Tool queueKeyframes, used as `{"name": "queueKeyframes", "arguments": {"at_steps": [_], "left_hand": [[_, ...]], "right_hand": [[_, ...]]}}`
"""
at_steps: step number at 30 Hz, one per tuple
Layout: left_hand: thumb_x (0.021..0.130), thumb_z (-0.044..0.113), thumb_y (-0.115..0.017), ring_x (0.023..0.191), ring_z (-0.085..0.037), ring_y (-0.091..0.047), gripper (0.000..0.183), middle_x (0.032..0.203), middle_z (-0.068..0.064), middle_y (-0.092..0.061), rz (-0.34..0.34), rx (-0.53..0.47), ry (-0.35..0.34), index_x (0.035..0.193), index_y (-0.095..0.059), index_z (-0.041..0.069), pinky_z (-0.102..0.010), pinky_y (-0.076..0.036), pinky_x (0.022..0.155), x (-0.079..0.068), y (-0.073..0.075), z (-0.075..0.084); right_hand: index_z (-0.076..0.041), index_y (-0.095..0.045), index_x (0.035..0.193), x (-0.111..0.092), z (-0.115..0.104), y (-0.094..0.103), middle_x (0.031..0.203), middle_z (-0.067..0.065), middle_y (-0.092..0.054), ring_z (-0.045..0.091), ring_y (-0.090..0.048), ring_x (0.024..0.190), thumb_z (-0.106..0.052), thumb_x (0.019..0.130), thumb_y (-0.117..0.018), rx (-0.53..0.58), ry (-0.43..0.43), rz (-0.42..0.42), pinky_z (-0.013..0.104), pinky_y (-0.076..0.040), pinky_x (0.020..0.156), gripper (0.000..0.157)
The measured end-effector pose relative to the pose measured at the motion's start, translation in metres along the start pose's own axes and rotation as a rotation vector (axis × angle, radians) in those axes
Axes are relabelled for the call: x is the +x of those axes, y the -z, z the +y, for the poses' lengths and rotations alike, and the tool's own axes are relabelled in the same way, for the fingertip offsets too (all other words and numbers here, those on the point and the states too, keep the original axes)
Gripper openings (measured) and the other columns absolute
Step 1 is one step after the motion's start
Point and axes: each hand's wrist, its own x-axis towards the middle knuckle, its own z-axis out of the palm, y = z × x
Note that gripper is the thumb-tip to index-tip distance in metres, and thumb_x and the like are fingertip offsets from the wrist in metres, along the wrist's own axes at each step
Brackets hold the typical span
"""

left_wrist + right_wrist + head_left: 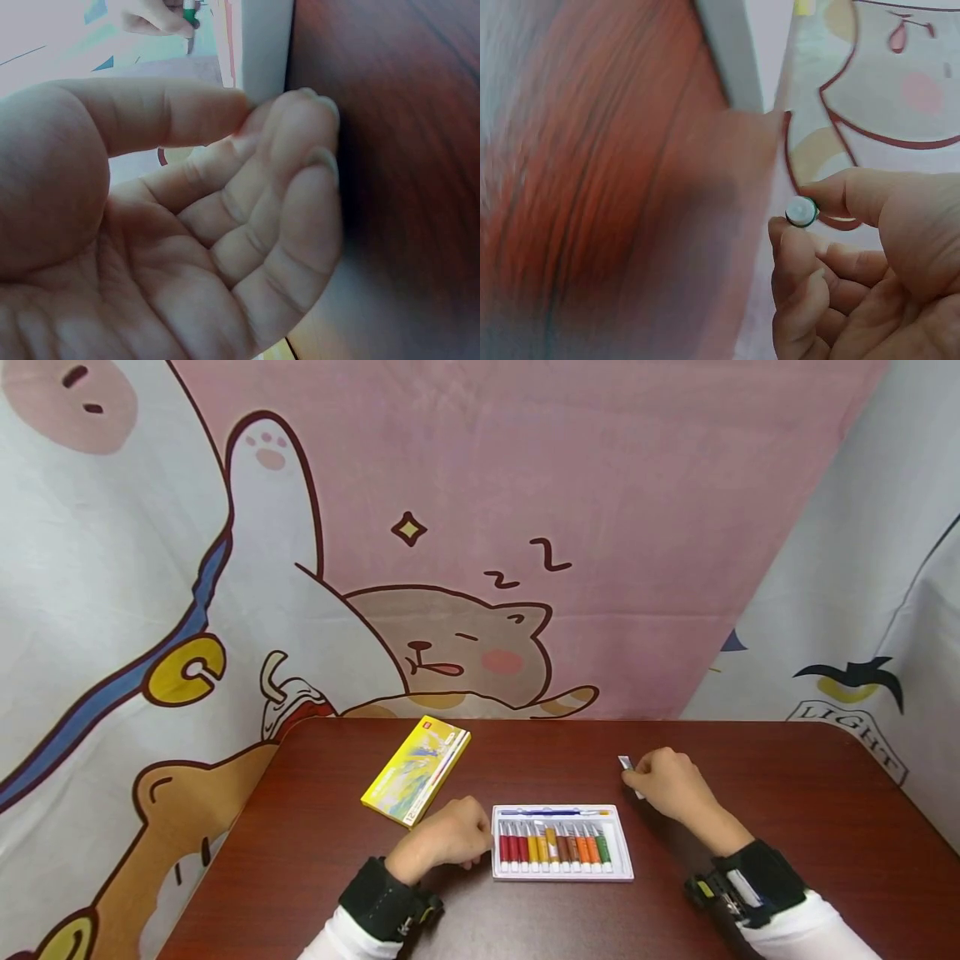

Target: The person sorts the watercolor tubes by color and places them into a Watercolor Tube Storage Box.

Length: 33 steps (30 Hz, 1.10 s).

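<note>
A white plastic tray (622, 853) on the table holds a row of paint tubes (533, 847) in reds, yellows, browns, oranges and green. A blue-handled paintbrush (555, 812) lies along its upper slot. My left hand (453, 831) is at the tray's left edge, its thumb and forefinger pinching the rim while the other fingers curl beneath. Off to the tray's right, my right hand (675, 785) pinches a small paint tube between thumb and fingers above the table. The tube's white cap (801, 211) and a sliver of green show in the right wrist view.
A flat yellow paint box (417, 770) lies at an angle behind my left hand. The dark red-brown table (315, 852) ends at a cartoon-printed cloth (637, 527) hanging behind and at the sides. Black straps with small cameras circle both wrists.
</note>
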Motion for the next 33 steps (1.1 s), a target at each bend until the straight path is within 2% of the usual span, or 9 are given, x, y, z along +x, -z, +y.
{"name": "queueKeyframes", "arguments": {"at_steps": [6, 9, 12, 20, 24, 27, 33], "left_hand": [[0.08, 0.011, -0.058, 0.041, -0.015, -0.056, 0.026, 0.042, 0.005, -0.05, 0.001, 0.001, 0.004, 0.055, -0.062, 0.01, -0.024, -0.04, 0.036, 0.0, 0.0, 0.0], [0.081, 0.011, -0.059, 0.042, -0.015, -0.055, 0.026, 0.042, 0.005, -0.05, -0.001, -0.001, 0.006, 0.055, -0.063, 0.01, -0.024, -0.04, 0.036, 0.0, 0.0, 0.001], [0.08, 0.011, -0.058, 0.042, -0.015, -0.056, 0.025, 0.043, 0.005, -0.051, -0.003, 0.0, 0.009, 0.056, -0.063, 0.01, -0.025, -0.04, 0.037, 0.0, 0.0, 0.001], [0.081, 0.011, -0.058, 0.044, -0.018, -0.058, 0.025, 0.044, 0.005, -0.051, 0.0, 0.003, 0.011, 0.057, -0.063, 0.009, -0.025, -0.042, 0.037, 0.001, -0.001, 0.0], [0.08, 0.011, -0.058, 0.044, -0.018, -0.058, 0.024, 0.043, 0.005, -0.051, 0.001, -0.001, 0.008, 0.057, -0.064, 0.009, -0.025, -0.042, 0.037, 0.002, -0.001, 0.0], [0.08, 0.011, -0.058, 0.045, -0.018, -0.058, 0.024, 0.043, 0.005, -0.051, -0.001, -0.007, 0.012, 0.057, -0.064, 0.009, -0.025, -0.042, 0.038, 0.001, -0.001, 0.0], [0.081, 0.011, -0.058, 0.045, -0.018, -0.058, 0.025, 0.045, 0.002, -0.053, -0.004, -0.001, 0.016, 0.056, -0.063, 0.01, -0.025, -0.041, 0.038, 0.001, -0.001, 0.0]], "right_hand": [[-0.009, -0.062, 0.07, -0.018, -0.011, 0.011, 0.058, -0.001, -0.051, 0.013, -0.044, 0.052, -0.022, 0.084, -0.065, 0.081, -0.012, -0.031, 0.03, -0.036, 0.044, 0.019], [-0.007, -0.064, 0.079, -0.026, -0.016, 0.014, 0.062, 0.001, -0.055, 0.014, -0.047, 0.055, -0.025, 0.085, -0.064, 0.102, -0.024, -0.045, 0.031, -0.039, 0.047, 0.019], [-0.006, -0.066, 0.081, -0.034, -0.02, 0.014, 0.064, 0.001, -0.057, 0.014, -0.049, 0.056, -0.025, 0.085, -0.064, 0.129, -0.032, -0.059, 0.031, -0.041, 0.049, 0.019], [-0.011, -0.068, 0.072, -0.051, -0.031, 0.006, 0.062, -0.003, -0.058, 0.012, -0.047, 0.056, -0.021, 0.082, -0.066, 0.134, -0.046, -0.053, 0.03, -0.041, 0.049, 0.014], [-0.017, -0.056, 0.054, -0.058, -0.038, -0.002, 0.05, -0.009, -0.043, 0.007, -0.036, 0.048, -0.018, 0.079, -0.068, 0.119, -0.03, -0.06, 0.025, -0.031, 0.044, 0.028], [-0.018, -0.041, 0.047, -0.064, -0.043, -0.007, 0.047, -0.011, -0.029, 0.005, -0.026, 0.044, -0.018, 0.08, -0.069, 0.119, -0.029, -0.083, 0.023, -0.022, 0.042, 0.043], [-0.018, -0.041, 0.044, -0.069, -0.051, -0.014, 0.045, -0.012, -0.027, 0.005, -0.026, 0.042, -0.018, 0.079, -0.071, 0.089, -0.062, -0.102, 0.023, -0.021, 0.041, 0.045]]}}
